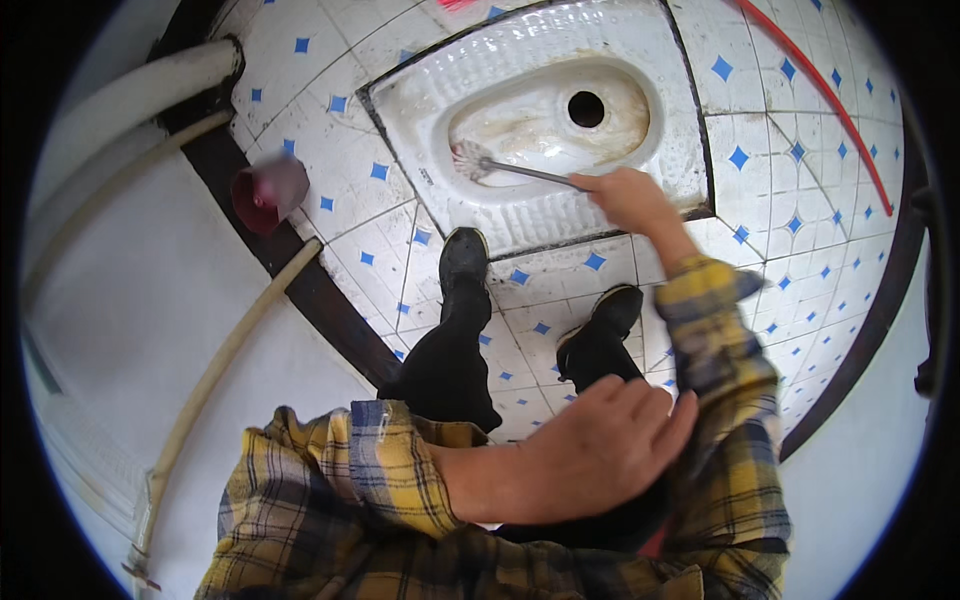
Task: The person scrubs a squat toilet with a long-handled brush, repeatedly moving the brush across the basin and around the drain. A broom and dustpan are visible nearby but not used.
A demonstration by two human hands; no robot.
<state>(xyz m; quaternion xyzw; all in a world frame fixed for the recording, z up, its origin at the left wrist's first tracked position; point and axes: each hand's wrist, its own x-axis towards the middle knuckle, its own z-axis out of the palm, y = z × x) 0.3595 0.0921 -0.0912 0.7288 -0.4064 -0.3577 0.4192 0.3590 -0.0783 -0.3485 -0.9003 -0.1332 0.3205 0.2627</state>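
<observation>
My right hand (626, 196) grips the grey handle of a toilet brush (525, 171). The brush's pale bristled head touches the left end of the bowl of a white squat toilet (420, 97). Brownish stains mark the basin, and its dark drain hole (586, 109) lies to the right of the brush head. Nearer to my body, my left hand (592, 442) is held in front of my lap with its back towards the camera. Its fingers point right and its palm is hidden, so whether it holds anything does not show.
A dark red container (262, 193) stands by the left wall. Pale pipes (225, 352) run along that wall. A red hose (832, 97) lies over the tiled floor at the right. My black shoes (463, 259) are at the toilet's near edge. Something bright red (456, 4) shows at the top.
</observation>
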